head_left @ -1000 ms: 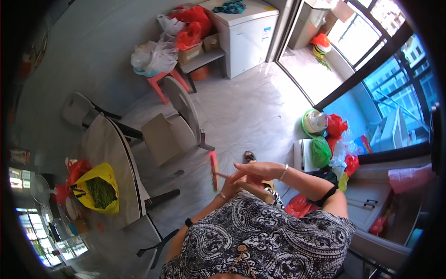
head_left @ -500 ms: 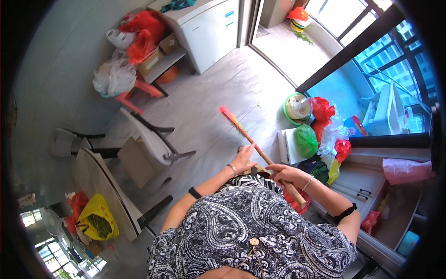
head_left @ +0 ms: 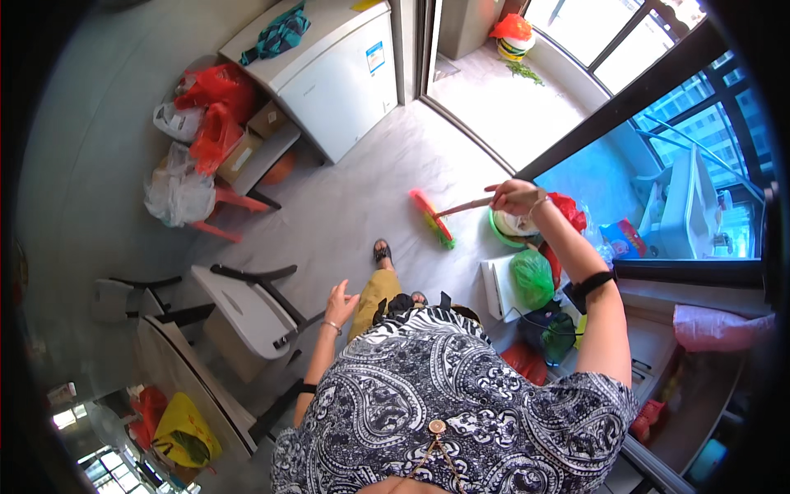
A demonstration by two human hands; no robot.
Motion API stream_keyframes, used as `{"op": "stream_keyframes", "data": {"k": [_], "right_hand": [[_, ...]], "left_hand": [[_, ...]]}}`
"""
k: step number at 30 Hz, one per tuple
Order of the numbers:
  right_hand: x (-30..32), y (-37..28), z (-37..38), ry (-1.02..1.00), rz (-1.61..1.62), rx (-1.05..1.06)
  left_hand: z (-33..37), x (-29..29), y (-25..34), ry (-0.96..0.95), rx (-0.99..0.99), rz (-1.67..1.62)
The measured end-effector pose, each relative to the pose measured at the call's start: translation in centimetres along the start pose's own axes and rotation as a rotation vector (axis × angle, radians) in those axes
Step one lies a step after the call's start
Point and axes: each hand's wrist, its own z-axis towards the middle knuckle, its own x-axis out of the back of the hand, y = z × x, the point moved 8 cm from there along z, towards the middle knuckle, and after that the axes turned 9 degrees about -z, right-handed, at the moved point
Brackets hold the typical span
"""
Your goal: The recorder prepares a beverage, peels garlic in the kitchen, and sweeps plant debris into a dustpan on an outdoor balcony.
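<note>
A broom [head_left: 434, 216] with a pink-and-green head and a brownish handle is out in front of me, its head low over the grey floor. My right hand [head_left: 517, 198] is wrapped round the handle, arm stretched forward and to the right. On the other side my left hand [head_left: 339, 305] hangs empty by my left leg, its fingers apart. My foot in a dark sandal [head_left: 382, 253] shows just ahead of that hand.
A white chair [head_left: 247, 309] stands at left near a table [head_left: 193, 375]. A white appliance [head_left: 329, 86] and a red stool [head_left: 222, 216] with bags are farther off. At right, a green bag [head_left: 533, 278] and a green-rimmed basin [head_left: 502, 230] sit near the sliding door frame [head_left: 605, 103].
My left hand has let go of the broom and moved left and down. My right hand has swung forward with the handle, and the broom head has turned and shifted right.
</note>
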Motion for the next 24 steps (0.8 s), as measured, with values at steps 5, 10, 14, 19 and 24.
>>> {"op": "stream_keyframes", "data": {"k": [5, 10, 14, 19, 24], "right_hand": [[6.2, -9.0, 2.4, 0.203, 0.000, 0.205], [9.2, -10.3, 4.2, 0.561, -0.520, 0.189], [8.9, -12.7, 1.4, 0.574, -0.415, 0.238], [6.1, -12.9, -2.6, 0.597, -0.023, 0.253], [3.8, -8.0, -2.2, 0.317, 0.741, 0.211]], "left_hand": [[4.7, 3.7, -2.5, 0.125, 0.108, -0.071], [11.5, 6.1, -4.1, 0.158, 0.199, -0.092], [19.5, 8.4, -2.3, 0.123, 0.145, -0.060], [30.5, 8.8, 5.3, 0.003, 0.024, -0.028], [37.6, 6.0, 10.6, -0.124, -0.065, 0.072]]}}
